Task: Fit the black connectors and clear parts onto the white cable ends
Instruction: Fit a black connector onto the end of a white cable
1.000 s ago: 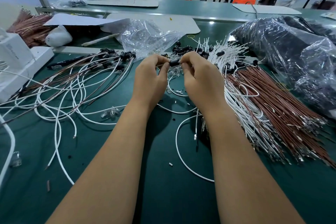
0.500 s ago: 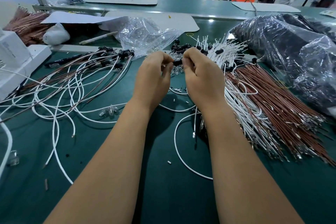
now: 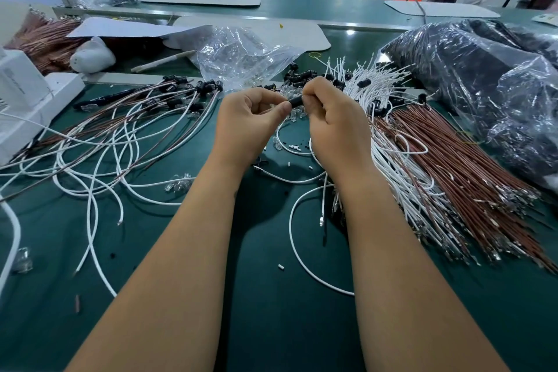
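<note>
My two hands are together above the middle of the bench (image 3: pixel 271 296). My left hand (image 3: pixel 250 127) has its fingers curled, thumb and forefinger tip pressed to the near end of a black connector (image 3: pixel 296 101); my right hand (image 3: pixel 335 124) pinches the connector's other end from the right. Half a second ago the connector sat lower between my fingertips and my knuckles were closer; now both hands have come up a little toward me and my left fingers have closed in tighter against the part. I read that as the push that seats the connector on a white cable end, though the cable tip itself is hidden behind my fingers, so I cannot tell whether it is fully home.

A white cable (image 3: pixel 291 238) loops on the bench near my right wrist and runs up under that hand; I take it for the one I am working on. Just beyond my fingertips lie loose clear parts (image 3: pixel 294 113) and spare black connectors (image 3: pixel 297 77). To the right is the bundle of white cables (image 3: pixel 392 142) not yet fitted, with brown wires (image 3: pixel 468 166) beside it. To the left, the finished cables (image 3: pixel 126 136) carry black connectors at their far ends. Judging by the two piles, much remains.
</note>
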A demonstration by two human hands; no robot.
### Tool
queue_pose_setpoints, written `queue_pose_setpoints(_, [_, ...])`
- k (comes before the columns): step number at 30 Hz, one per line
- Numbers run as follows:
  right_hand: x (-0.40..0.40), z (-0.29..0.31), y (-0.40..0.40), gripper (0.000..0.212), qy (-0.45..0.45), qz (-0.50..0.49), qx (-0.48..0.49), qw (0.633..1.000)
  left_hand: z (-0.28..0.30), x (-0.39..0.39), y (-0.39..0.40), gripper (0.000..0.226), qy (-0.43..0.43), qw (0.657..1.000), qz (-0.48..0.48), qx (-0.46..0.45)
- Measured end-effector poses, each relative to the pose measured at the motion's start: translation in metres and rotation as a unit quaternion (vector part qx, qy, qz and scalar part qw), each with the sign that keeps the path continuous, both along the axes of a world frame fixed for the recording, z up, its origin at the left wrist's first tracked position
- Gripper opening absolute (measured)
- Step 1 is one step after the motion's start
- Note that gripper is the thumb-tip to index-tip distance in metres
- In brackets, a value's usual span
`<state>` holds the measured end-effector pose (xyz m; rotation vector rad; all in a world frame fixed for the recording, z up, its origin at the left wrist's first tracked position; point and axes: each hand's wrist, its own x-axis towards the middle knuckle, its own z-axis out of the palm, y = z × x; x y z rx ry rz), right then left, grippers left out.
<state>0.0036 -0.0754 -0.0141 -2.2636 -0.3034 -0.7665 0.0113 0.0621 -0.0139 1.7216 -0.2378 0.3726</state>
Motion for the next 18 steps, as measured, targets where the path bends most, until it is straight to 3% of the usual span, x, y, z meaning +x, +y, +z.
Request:
queue_pose_setpoints(10, [-0.0015, 0.002, 0.0062, 0.007, -0.005, 0.011, -0.039, 0.999, -0.0007, 0.0008, 0.0015, 0.004, -0.019, 0.999, 0.032, -0.004])
queue_pose_setpoints(18, [-0.0014, 0.0092, 0.0099, 0.014, 0.096, 0.089, 0.215, 0.968, -0.0018, 0.0055, -0.0001, 0.011, -0.001, 0.998, -0.017, -0.065])
